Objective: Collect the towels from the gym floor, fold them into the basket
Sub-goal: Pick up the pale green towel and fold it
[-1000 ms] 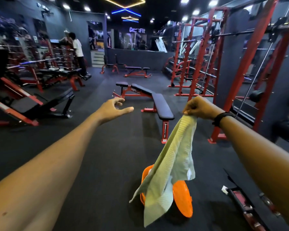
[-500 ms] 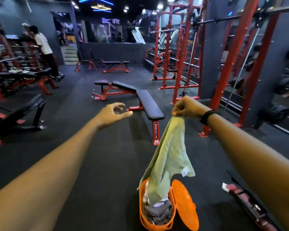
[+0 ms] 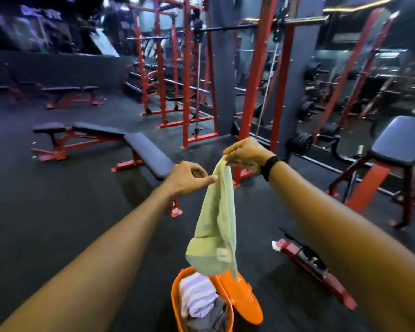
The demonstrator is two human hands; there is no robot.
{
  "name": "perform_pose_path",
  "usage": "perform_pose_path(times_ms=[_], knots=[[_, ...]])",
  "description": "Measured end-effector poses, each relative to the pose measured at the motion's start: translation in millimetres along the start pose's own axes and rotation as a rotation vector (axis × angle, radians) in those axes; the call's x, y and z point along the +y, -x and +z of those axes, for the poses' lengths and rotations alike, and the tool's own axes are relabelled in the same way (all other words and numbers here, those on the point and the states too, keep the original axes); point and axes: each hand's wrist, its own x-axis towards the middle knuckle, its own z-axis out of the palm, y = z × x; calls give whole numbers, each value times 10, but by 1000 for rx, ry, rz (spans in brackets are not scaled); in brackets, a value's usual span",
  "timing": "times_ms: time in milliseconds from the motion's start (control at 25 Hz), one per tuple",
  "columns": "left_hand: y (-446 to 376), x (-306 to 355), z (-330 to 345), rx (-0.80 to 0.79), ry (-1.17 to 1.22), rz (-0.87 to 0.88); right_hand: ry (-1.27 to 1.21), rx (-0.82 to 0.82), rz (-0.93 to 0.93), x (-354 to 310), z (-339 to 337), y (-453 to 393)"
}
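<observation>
The dark gym floor (image 3: 58, 212) spreads wide to the left of the left hand and lies open beneath both forearms. Red racks (image 3: 187, 92) stand beyond the hands, their base rails just past the right hand. A flat bench (image 3: 149, 154) runs away from the left hand, its near end directly behind that hand, its red foot on the floor below the wrist. A second padded seat (image 3: 400, 142) stands well to the right of the right hand. A red frame piece (image 3: 314, 269) lies on the floor under the right forearm.

The orange basket (image 3: 177, 305) sits on the floor below both hands, its orange lid (image 3: 244, 300) hinged open to the right. Inside lie a white striped towel (image 3: 197, 295) and a grey towel (image 3: 216, 315), folded and filling it nearly to the rim.

The green towel (image 3: 216, 224) hangs straight down from the hands, its lower end above the basket mouth and overlapping the lid. The right hand (image 3: 244, 154) pinches its top corner, fingers closed on the cloth. The left hand (image 3: 189, 177) pinches the towel's left edge just below, thumb and forefinger together on it.
</observation>
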Motion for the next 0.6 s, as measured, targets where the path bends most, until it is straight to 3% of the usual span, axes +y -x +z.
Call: perform_pose_path(times_ms=[160,440,600], knots=[[-379,31,66,16,-82,57,-57,107,-39,-122,84,-36],[-640,-70,99,15,-91,151,269,461,-267,-137,2,18],[-641,-512,89,-96,-168,48,289,656,-333,-179,-275,53]])
